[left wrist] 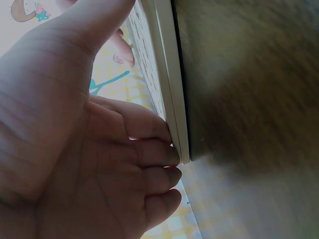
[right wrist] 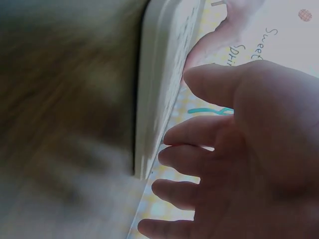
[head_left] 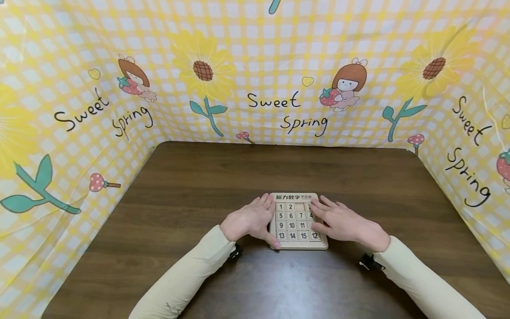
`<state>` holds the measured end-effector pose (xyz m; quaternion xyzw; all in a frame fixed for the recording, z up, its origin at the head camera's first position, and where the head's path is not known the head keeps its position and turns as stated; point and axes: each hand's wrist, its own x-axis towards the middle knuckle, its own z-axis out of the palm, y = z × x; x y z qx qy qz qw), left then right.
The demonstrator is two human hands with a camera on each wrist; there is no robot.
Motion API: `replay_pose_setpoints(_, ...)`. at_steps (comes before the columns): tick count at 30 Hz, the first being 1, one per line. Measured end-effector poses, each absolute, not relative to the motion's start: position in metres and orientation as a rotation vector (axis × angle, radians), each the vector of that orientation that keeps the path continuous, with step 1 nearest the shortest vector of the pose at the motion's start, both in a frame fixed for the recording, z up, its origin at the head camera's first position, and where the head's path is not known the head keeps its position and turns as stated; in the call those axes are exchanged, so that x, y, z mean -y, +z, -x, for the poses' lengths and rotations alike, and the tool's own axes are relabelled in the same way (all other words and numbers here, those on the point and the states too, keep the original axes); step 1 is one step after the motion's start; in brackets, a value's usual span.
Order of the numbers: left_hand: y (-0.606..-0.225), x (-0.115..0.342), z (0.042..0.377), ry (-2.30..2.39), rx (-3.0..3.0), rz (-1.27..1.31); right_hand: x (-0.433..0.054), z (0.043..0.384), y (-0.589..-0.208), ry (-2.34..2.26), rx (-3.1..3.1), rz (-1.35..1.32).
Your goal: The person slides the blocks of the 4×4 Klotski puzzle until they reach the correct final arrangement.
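Observation:
A wooden sliding number puzzle (head_left: 300, 245) lies flat on the table, with Chinese lettering along its far edge. Number tiles fill its frame apart from an open slot (head_left: 300, 206) in the far row, between tile 2 (head_left: 290, 207) and tile 3 (head_left: 308, 207). My left hand (head_left: 255, 218) rests along the left side, fingers by the far corner and thumb at the near one. From the right, my right hand (head_left: 345, 222) reaches over the board; its index fingertip overlaps tile 3, and its thumb hides the right-hand tile of the third row.
The dark wooden table (head_left: 191, 177) surrounds the puzzle. A yellow checked cloth (head_left: 271, 53) with flowers and cartoon figures hangs behind and at both sides. Each wrist bears a small black device below the cream sleeve (head_left: 191, 261).

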<state>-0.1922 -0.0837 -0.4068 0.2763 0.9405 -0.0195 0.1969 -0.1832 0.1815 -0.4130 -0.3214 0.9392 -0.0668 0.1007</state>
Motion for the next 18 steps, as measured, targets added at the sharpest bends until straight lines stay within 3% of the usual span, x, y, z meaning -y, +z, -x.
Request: replay_pose_setpoints(18, -0.4067, 0.0829, 0.1931, -0.043, -2.632, -0.776, -0.177, 0.1824, -0.4224, -0.145, -2.808, 1.025)
